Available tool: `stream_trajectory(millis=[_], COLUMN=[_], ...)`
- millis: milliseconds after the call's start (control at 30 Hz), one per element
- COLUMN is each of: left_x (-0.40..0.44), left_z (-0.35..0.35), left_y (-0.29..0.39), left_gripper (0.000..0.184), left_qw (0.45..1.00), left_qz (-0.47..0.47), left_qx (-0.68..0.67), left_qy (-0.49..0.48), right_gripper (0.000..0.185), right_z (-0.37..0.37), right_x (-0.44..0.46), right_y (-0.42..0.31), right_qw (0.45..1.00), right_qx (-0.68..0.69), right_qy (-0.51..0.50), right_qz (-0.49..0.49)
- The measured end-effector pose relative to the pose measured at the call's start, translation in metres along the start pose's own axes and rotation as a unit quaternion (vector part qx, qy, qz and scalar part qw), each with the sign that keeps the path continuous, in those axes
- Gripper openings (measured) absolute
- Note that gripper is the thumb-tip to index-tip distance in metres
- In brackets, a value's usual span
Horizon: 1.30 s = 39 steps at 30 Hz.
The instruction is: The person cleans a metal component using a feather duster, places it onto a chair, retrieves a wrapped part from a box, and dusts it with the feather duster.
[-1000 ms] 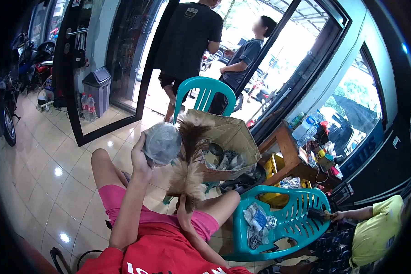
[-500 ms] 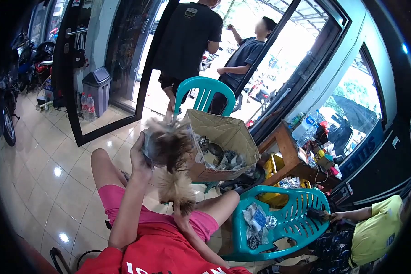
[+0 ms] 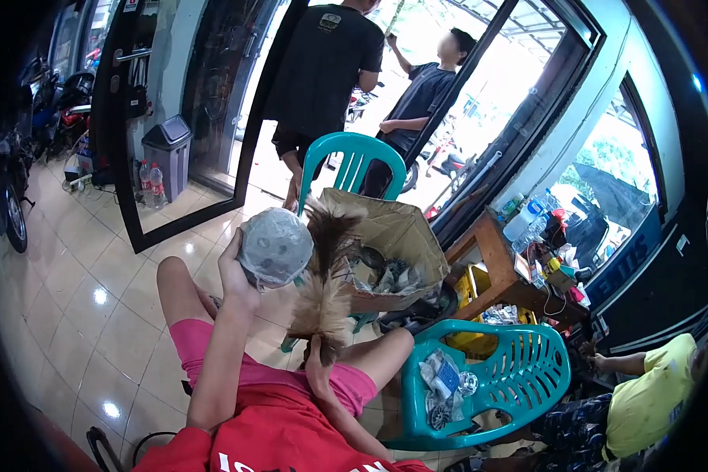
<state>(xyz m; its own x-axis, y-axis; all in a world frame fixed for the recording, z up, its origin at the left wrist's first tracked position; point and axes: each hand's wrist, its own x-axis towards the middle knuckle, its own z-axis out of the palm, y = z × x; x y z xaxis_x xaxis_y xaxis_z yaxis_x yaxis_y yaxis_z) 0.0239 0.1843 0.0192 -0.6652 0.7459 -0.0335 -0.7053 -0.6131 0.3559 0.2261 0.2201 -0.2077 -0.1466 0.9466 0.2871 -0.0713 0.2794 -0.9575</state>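
Note:
My left hand (image 3: 238,275) is raised above my lap and grips a round grey part wrapped in clear plastic (image 3: 275,247). Low in front of my shirt, my right hand (image 3: 318,363) is closed around the lower end of a brown and cream feather duster (image 3: 322,303). The duster stands upright, its dark tip just right of the wrapped part and apart from it. Behind the duster, an open cardboard box (image 3: 401,224) with metal parts and plastic bags rests on a green chair (image 3: 354,143).
A second green chair (image 3: 527,377) at the right holds bagged parts (image 3: 442,377). A person in a yellow shirt (image 3: 653,393) sits beside it. Two people stand at the glass door (image 3: 189,224). A cluttered wooden table (image 3: 492,256) is at the right.
The duster has swung off the front of the wrapped part to its right side. The wrapped part has shifted slightly left. The yellow-shirted person's hand has moved away from the chair.

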Motion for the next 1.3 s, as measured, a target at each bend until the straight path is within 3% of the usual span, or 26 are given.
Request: stream_trajectory(millis=[100,167,200,267,400,533,567,633,767,800,900,1000,1167,1233,1267,1300], left_x=[0.003,0.005,0.007,0.007,0.012,0.007,0.006,0.005,0.011,0.01,0.01,0.007,0.008,0.01,0.008,0.009], left_z=[-0.004,-0.008,-0.01,-0.01,-0.017,-0.011,-0.01,-0.009,-0.019,-0.018,-0.016,-0.012,-0.015,-0.015,-0.012,-0.014], left_y=[0.0,-0.002,-0.001,0.0,0.0,0.0,0.0,0.001,-0.003,-0.003,-0.002,-0.001,-0.003,-0.003,-0.002,-0.002], left_gripper=[0.039,0.04,0.042,0.043,0.041,0.039,0.039,0.038,0.038,0.038,0.038,0.038,0.038,0.038,0.037,0.037], left_qw=[0.999,0.998,0.997,0.997,0.998,0.997,0.997,0.997,0.996,0.994,0.994,0.996,0.995,0.996,0.997,0.997], left_qz=[-0.02,-0.029,-0.031,-0.032,-0.027,-0.027,-0.027,-0.037,-0.035,-0.04,-0.043,-0.041,-0.034,-0.03,-0.025,-0.024], left_qx=[-0.03,-0.05,-0.059,-0.067,-0.057,-0.071,-0.071,-0.07,-0.077,-0.079,-0.077,-0.076,-0.051,-0.075,-0.072,-0.072], left_qy=[-0.008,-0.02,-0.028,-0.035,-0.029,-0.027,-0.027,-0.017,-0.036,-0.057,-0.057,-0.029,-0.078,-0.048,-0.026,-0.026], right_gripper=[0.021,0.02,0.02,0.022,0.025,0.025,0.027,0.033,0.032,0.029,0.033,0.027,0.023,0.024,0.024,0.024], right_z=[-0.009,-0.015,-0.01,-0.007,-0.011,-0.007,-0.003,0.011,-0.006,-0.008,-0.01,0.011,-0.011,0.0,0.003,0.003], right_x=[-0.005,-0.007,-0.007,0.002,-0.002,-0.005,-0.001,0.004,-0.007,-0.009,-0.003,-0.002,-0.01,-0.006,-0.003,-0.002], right_y=[0.01,0.038,0.028,0.019,0.027,0.037,0.025,-0.002,0.021,0.024,0.034,-0.029,0.006,-0.01,-0.026,-0.023], right_qw=[0.998,0.985,0.994,0.996,0.996,0.994,0.998,0.998,1.0,0.99,0.985,1.0,0.989,0.991,0.997,0.997], right_qx=[-0.006,-0.105,-0.028,-0.065,-0.019,-0.047,-0.021,-0.017,-0.002,-0.096,-0.108,-0.018,-0.056,-0.08,-0.037,-0.037], right_qy=[-0.067,-0.122,-0.081,-0.027,-0.031,-0.097,-0.055,0.038,-0.025,-0.057,-0.135,0.004,-0.125,-0.074,-0.069,-0.07], right_qz=[-0.015,0.057,0.065,0.046,0.078,-0.031,-0.004,-0.043,-0.012,-0.089,0.004,0.0,-0.053,-0.072,-0.006,-0.006])
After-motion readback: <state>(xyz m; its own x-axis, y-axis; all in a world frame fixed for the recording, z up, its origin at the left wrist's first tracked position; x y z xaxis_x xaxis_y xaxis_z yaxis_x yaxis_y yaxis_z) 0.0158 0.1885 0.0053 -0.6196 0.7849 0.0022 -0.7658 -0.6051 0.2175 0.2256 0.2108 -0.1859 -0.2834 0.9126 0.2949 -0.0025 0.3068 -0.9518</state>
